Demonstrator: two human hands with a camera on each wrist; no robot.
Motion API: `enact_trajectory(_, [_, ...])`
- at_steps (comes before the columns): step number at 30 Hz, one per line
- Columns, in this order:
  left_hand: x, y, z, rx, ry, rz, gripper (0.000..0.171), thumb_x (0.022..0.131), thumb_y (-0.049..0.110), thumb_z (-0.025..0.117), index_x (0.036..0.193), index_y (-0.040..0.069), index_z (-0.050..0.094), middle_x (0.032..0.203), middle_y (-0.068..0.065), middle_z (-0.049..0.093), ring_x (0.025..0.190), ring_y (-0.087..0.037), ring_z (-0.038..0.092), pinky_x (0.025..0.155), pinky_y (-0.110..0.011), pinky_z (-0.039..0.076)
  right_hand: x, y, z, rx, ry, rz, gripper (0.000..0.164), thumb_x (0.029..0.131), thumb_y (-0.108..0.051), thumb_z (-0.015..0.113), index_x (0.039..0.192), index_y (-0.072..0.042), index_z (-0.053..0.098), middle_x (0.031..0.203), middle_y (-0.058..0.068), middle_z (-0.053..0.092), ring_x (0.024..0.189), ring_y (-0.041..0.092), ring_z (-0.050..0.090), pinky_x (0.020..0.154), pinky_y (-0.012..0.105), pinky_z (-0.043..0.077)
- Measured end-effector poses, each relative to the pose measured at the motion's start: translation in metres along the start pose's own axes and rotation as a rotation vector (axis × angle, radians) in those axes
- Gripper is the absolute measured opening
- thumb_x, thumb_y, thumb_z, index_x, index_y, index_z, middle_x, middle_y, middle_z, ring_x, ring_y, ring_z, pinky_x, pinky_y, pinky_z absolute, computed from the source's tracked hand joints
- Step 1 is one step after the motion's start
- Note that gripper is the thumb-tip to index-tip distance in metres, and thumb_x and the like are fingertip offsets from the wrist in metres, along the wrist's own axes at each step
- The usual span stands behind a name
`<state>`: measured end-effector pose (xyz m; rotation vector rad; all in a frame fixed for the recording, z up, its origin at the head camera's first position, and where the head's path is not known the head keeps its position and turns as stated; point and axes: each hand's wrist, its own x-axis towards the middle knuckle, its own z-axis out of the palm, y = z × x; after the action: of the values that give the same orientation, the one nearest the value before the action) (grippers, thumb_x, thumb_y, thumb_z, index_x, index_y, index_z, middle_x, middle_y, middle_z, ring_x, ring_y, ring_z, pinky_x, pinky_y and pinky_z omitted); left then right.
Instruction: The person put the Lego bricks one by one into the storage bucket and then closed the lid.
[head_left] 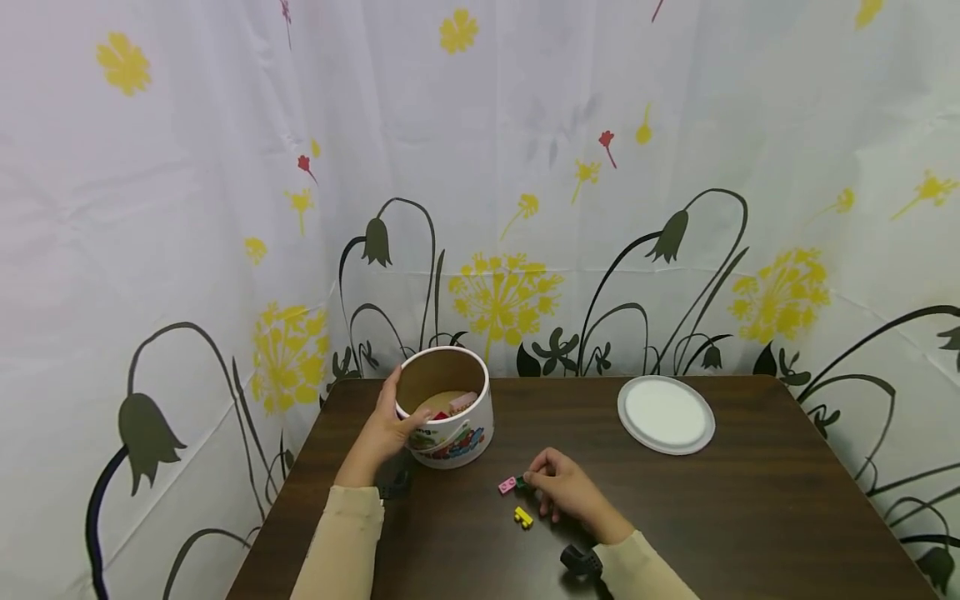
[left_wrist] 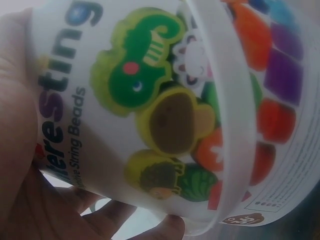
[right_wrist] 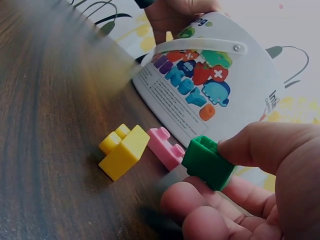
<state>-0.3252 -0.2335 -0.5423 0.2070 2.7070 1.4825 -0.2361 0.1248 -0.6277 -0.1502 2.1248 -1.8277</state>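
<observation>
My left hand (head_left: 381, 435) grips the near-left rim of a white bucket (head_left: 459, 440) printed with colourful beads, its thumb over the edge. A pink brick (head_left: 462, 402) and a bit of red show inside, the rest hidden by the wall. Just right of the bucket, my right hand (head_left: 567, 489) pinches a small green toy brick (right_wrist: 206, 162) between thumb and fingers. Beside that brick lies a pink two-stud brick (right_wrist: 166, 148) on the table. A yellow brick (right_wrist: 125, 152), tipped on its side, lies closer to me.
A round white lid (head_left: 666, 414) lies on the dark wooden table (head_left: 757, 500) at the back right. Behind the table hangs a white curtain (head_left: 495, 150) with flower prints. The bucket's white handle (right_wrist: 200, 46) hangs down against its side.
</observation>
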Motion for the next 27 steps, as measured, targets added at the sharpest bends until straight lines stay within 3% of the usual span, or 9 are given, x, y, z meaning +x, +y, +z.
enact_trajectory(7, [0.0014, 0.0002, -0.001, -0.015, -0.002, 0.023, 0.111, 0.098, 0.037, 0.079, 0.176, 0.02, 0.002, 0.178, -0.025, 0.014, 0.156, -0.056, 0.033, 0.126, -0.073, 0.031, 0.002, -0.0004, -0.001, -0.018, 0.0, -0.036, 0.024, 0.107, -0.031, 0.069, 0.114, -0.009, 0.063, 0.096, 0.011, 0.07, 0.051, 0.013, 0.055, 0.043, 0.025, 0.047])
enact_trajectory(15, [0.0015, -0.0013, -0.0003, -0.007, 0.0, 0.026, 0.111, 0.097, 0.04, 0.079, 0.176, 0.018, 0.004, 0.176, -0.028, 0.016, 0.155, -0.056, 0.034, 0.126, -0.073, 0.032, 0.0023, 0.0004, 0.0003, -0.018, -0.006, -0.023, 0.022, 0.11, -0.034, 0.064, 0.113, -0.014, 0.07, 0.096, 0.009, 0.069, 0.053, 0.013, 0.056, 0.044, 0.026, 0.048])
enact_trajectory(21, [0.0003, -0.0007, -0.0005, -0.014, 0.001, 0.017, 0.111, 0.097, 0.04, 0.079, 0.176, 0.02, 0.004, 0.177, -0.026, 0.016, 0.155, -0.055, 0.035, 0.126, -0.072, 0.032, 0.0022, -0.0001, -0.0007, -0.039, -0.006, 0.004, 0.015, 0.105, -0.024, 0.065, 0.113, -0.014, 0.073, 0.089, 0.007, 0.068, 0.053, 0.014, 0.057, 0.045, 0.025, 0.048])
enact_trajectory(27, [-0.0006, -0.0003, -0.0009, -0.012, 0.003, 0.019, 0.113, 0.096, 0.043, 0.08, 0.176, 0.019, 0.004, 0.177, -0.026, 0.016, 0.155, -0.054, 0.035, 0.127, -0.071, 0.031, 0.0003, 0.0004, 0.0, -0.036, -0.017, -0.009, 0.019, 0.101, -0.019, 0.066, 0.118, -0.011, 0.071, 0.09, 0.008, 0.066, 0.053, 0.014, 0.057, 0.045, 0.026, 0.048])
